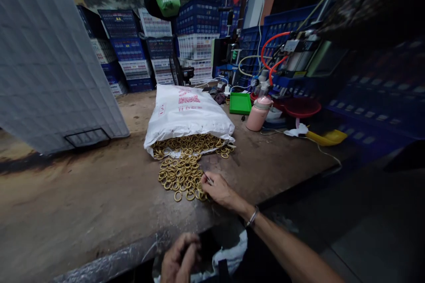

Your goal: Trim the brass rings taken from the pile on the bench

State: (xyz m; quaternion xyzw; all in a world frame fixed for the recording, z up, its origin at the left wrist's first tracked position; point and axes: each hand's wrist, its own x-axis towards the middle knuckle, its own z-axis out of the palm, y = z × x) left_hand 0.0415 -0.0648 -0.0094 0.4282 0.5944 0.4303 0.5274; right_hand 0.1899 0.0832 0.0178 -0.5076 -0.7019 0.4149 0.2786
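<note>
The right hand [219, 191] lies on the counter [83, 203], with a bracelet [253, 216] on its wrist. Its fingers [210, 188] are close together and pinch a thin shiny stick [208, 179]. The fingertips touch the near edge of a pile of gold rings [181, 174]. The pile runs away from the fingers into the open mouth of a white sack [187, 112]. Well past the fingers, on their far right, stand a pink bottle [258, 114] and a green tray [240, 103].

The left hand [181, 258] is low, at the counter's near edge. Its fingers [189, 247] are curled in tight. I cannot tell if they hold anything. Just right of them is some crumpled white plastic [232, 254].
</note>
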